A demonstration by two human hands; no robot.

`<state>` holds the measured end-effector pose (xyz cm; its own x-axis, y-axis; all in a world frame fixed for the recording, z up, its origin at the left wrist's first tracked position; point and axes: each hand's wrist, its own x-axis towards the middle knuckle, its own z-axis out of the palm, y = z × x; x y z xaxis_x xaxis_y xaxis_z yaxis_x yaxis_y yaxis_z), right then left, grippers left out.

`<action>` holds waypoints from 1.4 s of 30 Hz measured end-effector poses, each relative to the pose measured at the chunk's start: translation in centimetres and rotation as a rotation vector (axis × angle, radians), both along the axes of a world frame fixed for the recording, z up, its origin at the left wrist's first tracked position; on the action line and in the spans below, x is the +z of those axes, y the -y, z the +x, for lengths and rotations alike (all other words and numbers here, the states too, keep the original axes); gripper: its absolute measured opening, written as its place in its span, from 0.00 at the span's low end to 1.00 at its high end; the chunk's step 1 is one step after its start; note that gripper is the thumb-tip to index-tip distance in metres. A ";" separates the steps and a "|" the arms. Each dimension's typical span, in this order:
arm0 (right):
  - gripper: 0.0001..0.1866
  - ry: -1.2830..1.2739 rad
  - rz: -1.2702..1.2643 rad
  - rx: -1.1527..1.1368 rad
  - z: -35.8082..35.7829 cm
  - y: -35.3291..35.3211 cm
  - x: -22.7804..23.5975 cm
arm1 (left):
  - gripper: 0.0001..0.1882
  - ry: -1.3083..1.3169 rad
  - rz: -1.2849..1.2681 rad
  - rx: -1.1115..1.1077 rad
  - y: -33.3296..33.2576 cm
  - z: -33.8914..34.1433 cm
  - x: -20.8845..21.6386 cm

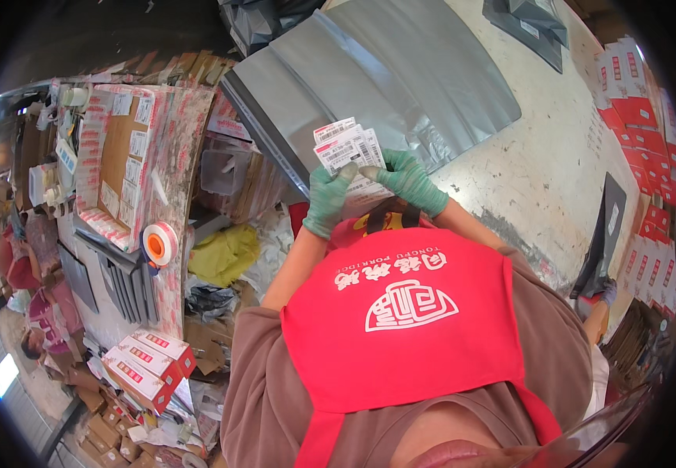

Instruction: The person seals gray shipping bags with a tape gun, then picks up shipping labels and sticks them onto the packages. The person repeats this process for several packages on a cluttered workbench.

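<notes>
Both of my hands wear green gloves and meet above the near edge of the table point(541, 148). Between them is a fanned bunch of white shipping labels point(347, 148) printed with barcodes. My left hand point(327, 204) grips the labels' lower left, thumb on top. From the other side, my right hand point(412, 184) pinches them, its thumb pointing toward the left one. Just beyond lies a broad layer of grey plastic mailing bags point(424, 78), wrinkled and overhanging the table's left side.
On a side table at left are an orange-cored tape roll point(159, 244), a label-covered carton point(112, 168), dark bags point(129, 288) and red-and-white boxes point(149, 366). More boxes point(650, 156) stack at right. A co-worker's hand point(608, 292) holds a grey bag point(605, 234).
</notes>
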<state>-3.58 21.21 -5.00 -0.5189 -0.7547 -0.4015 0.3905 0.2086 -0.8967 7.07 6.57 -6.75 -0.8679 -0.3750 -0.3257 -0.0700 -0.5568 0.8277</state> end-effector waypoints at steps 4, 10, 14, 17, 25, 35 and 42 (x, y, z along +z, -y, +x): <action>0.22 0.313 -0.093 -0.085 -0.2 -0.2 1.3 | 0.16 0.013 0.291 -0.062 0.8 0.2 0.9; 0.25 0.641 -0.172 -0.033 -0.9 -0.1 -1.2 | 0.24 -0.041 0.485 -0.195 1.7 0.7 3.0; 0.18 0.354 -0.197 -0.009 0.1 0.4 -0.2 | 0.23 0.002 0.405 -0.248 2.2 1.8 1.7; 0.16 0.018 -0.151 -0.072 0.4 0.2 -3.3 | 0.20 0.076 0.240 -0.084 2.1 1.9 1.7; 0.17 0.011 0.049 -0.116 -1.9 -1.2 -1.4 | 0.37 0.103 -0.264 0.093 3.8 2.3 1.6; 0.16 0.046 0.009 -0.181 -1.3 -0.5 0.0 | 0.09 0.286 -0.151 -0.233 0.9 1.2 1.3; 0.20 0.105 0.058 -0.134 -1.7 -1.0 -1.1 | 0.07 0.234 -0.139 -0.159 0.3 0.8 1.9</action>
